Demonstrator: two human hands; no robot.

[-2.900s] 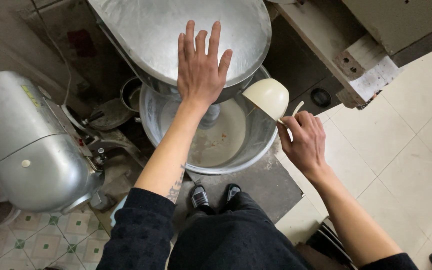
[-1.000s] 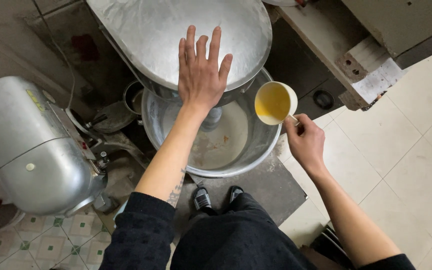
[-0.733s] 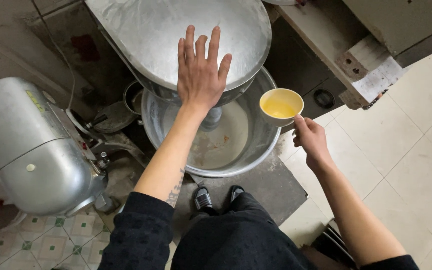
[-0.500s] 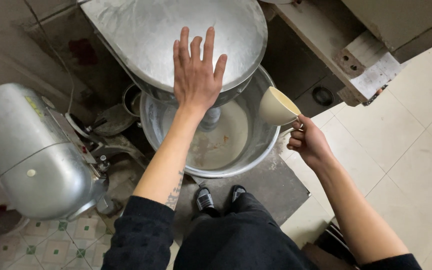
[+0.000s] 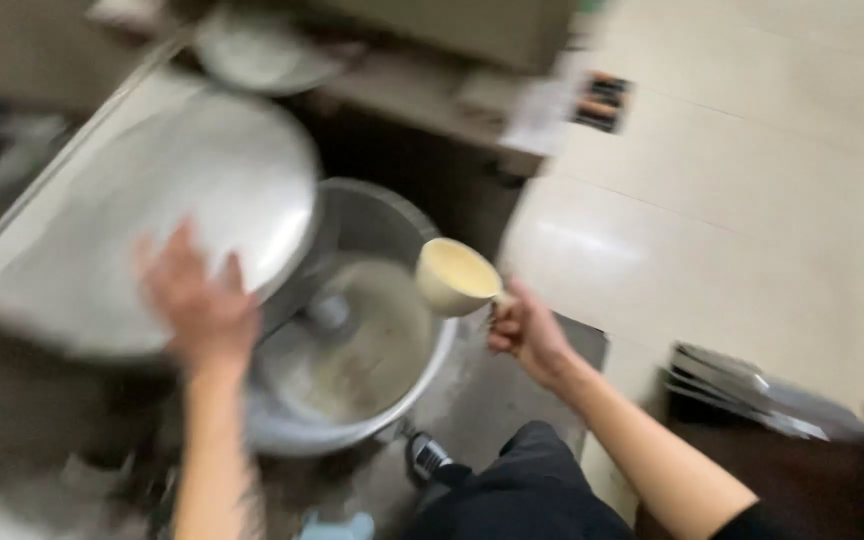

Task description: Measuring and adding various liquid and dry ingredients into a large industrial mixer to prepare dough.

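Cream cup [image 5: 455, 276] tilted above metal bowl [image 5: 352, 330] holding pale batter.

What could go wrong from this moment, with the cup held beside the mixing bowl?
1. The right hand holds the cream cup by its handle, tilted, at the rim of the metal bowl; any yellowish liquid left inside might drip onto the floor.
2. The left hand rests on the mixer's metal cover just above the bowl; if it slips, it may drop towards the shaft.
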